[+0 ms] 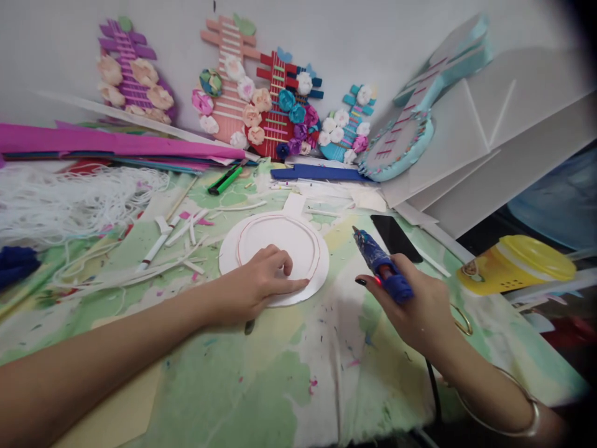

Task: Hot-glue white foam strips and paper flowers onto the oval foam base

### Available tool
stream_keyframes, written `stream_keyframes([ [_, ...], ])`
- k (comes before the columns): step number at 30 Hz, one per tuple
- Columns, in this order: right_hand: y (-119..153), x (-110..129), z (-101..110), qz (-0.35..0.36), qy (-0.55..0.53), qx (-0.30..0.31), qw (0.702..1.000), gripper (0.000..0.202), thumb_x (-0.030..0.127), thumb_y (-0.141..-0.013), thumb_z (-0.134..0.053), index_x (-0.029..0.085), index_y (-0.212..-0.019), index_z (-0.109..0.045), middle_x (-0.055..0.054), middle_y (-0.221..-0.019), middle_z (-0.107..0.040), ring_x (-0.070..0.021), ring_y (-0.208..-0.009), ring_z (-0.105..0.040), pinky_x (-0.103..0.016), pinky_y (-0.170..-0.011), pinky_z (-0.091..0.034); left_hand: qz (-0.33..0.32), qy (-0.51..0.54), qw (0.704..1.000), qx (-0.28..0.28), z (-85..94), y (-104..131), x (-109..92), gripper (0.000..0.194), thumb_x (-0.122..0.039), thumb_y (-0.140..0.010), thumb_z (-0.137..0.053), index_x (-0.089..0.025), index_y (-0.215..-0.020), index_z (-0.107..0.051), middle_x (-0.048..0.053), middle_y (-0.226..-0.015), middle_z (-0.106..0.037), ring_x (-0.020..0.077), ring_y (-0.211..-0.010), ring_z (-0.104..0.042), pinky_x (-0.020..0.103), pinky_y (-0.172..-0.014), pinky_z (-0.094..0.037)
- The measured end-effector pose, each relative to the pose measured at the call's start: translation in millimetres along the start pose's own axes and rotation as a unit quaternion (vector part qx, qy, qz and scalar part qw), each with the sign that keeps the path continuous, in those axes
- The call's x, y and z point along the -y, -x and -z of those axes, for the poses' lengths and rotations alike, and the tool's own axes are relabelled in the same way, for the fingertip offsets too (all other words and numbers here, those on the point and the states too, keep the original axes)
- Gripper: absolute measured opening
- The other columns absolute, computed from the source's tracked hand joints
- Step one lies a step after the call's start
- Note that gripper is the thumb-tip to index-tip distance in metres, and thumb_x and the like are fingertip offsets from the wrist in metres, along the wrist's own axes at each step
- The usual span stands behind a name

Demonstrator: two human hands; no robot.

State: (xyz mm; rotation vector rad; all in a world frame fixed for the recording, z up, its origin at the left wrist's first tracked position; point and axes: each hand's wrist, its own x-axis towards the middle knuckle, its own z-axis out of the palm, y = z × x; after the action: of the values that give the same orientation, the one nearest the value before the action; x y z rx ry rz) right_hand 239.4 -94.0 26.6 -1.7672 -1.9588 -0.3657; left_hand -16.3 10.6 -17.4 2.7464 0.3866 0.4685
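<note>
A white round board (228,249) with a short neck at its far side lies flat on the table. A thin raised ring (318,247) runs round inside its edge. My left hand (268,277) rests on the near part of the board, one finger stretched out against the ring and other fingers bent. To the right of the board, my right hand (420,305) is wrapped round a blue glue gun (380,264). The gun's nozzle points up and left, above the table and apart from the board. A small red light glows on the gun.
Flower-decorated instrument-shaped crafts (280,112) lean on the wall. White string (69,196), a marker (158,242) and cut strips lie left. A green cutter (226,179) lies behind. A phone (395,238) and a yellow tub (517,264) are right. A cord hangs below my right hand.
</note>
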Motion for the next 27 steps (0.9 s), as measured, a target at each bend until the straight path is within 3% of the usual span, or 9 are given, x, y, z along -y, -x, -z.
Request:
stream_keyframes([
  [7,-15.2,-16.6,-25.3,-0.074,0.095,0.112,0.986,0.041,0.063,-0.082,-0.046,0.022,-0.077,-0.039,-0.003,-0.066,-0.058,-0.0180,-0.051,-0.050,-0.026,-0.048,-0.019,0.007,-0.031,0.999,-0.017,-3.7,-0.3,-0.9,0.049,-0.010,-0.088,-0.035,-0.033,-0.128,-0.051,0.009,-0.100,-0.043,0.0230,-0.094,-0.037,0.043,-0.085,-0.036],
  [11,-26.5,-22.0,-35.1,-0.100,0.044,0.171,0.979,0.033,0.054,-0.083,-0.046,0.022,-0.077,-0.039,-0.003,-0.065,-0.058,-0.0178,-0.054,-0.049,-0.026,-0.048,-0.021,0.017,-0.012,1.000,-0.009,2.5,-1.9,-6.5,0.048,-0.013,-0.089,-0.035,-0.033,-0.130,-0.050,0.009,-0.100,-0.043,0.0237,-0.094,-0.038,0.045,-0.084,-0.037],
  [14,-39.2,-22.3,-39.5,-0.117,-0.017,0.174,0.978,0.030,0.050,-0.081,-0.049,0.023,-0.074,-0.038,-0.001,-0.063,-0.055,-0.0171,-0.054,-0.046,-0.025,-0.049,-0.024,0.017,-0.006,1.000,-0.007,5.3,-2.0,-10.7,0.048,-0.013,-0.086,-0.038,-0.030,-0.129,-0.052,0.010,-0.101,-0.043,0.0245,-0.096,-0.039,0.045,-0.085,-0.037],
  [18,-63.2,-18.3,-44.5,-0.137,-0.087,0.129,0.978,0.029,0.048,-0.078,-0.053,0.023,-0.069,-0.040,0.000,-0.060,-0.052,-0.0160,-0.054,-0.044,-0.026,-0.051,-0.027,0.014,0.023,0.999,-0.031,4.8,0.7,-10.7,0.040,-0.018,-0.087,-0.044,-0.025,-0.124,-0.055,0.010,-0.105,-0.047,0.0233,-0.100,-0.042,0.041,-0.089,-0.039],
  [20,-76.8,-15.9,-47.6,-0.151,-0.134,0.095,0.975,0.029,0.047,-0.076,-0.056,0.022,-0.067,-0.043,0.000,-0.059,-0.052,-0.0166,-0.056,-0.045,-0.026,-0.052,-0.029,0.029,0.048,0.995,-0.084,5.6,2.1,-3.3,0.035,-0.020,-0.088,-0.044,-0.025,-0.120,-0.058,0.009,-0.106,-0.050,0.0212,-0.101,-0.045,0.038,-0.090,-0.040],
  [23,-94.5,-13.7,-56.1,-0.191,-0.253,0.068,0.946,0.026,0.045,-0.071,-0.061,0.021,-0.067,-0.051,0.000,-0.057,-0.054,-0.0169,-0.055,-0.049,-0.027,-0.052,-0.033,0.110,0.030,0.978,-0.176,12.3,1.0,22.2,0.030,-0.021,-0.088,-0.044,-0.022,-0.112,-0.062,0.008,-0.106,-0.053,0.0201,-0.102,-0.050,0.037,-0.091,-0.041],
  [27,-104.8,-15.5,-77.4,-0.222,-0.347,0.082,0.908,0.025,0.043,-0.072,-0.058,0.017,-0.071,-0.059,0.000,-0.052,-0.056,-0.0154,-0.046,-0.052,-0.026,-0.047,-0.038,0.236,-0.066,0.947,-0.206,29.1,-10.7,72.5,0.038,-0.030,-0.078,-0.054,-0.014,-0.112,-0.061,0.012,-0.111,-0.054,0.0267,-0.108,-0.050,0.044,-0.097,-0.039],
])
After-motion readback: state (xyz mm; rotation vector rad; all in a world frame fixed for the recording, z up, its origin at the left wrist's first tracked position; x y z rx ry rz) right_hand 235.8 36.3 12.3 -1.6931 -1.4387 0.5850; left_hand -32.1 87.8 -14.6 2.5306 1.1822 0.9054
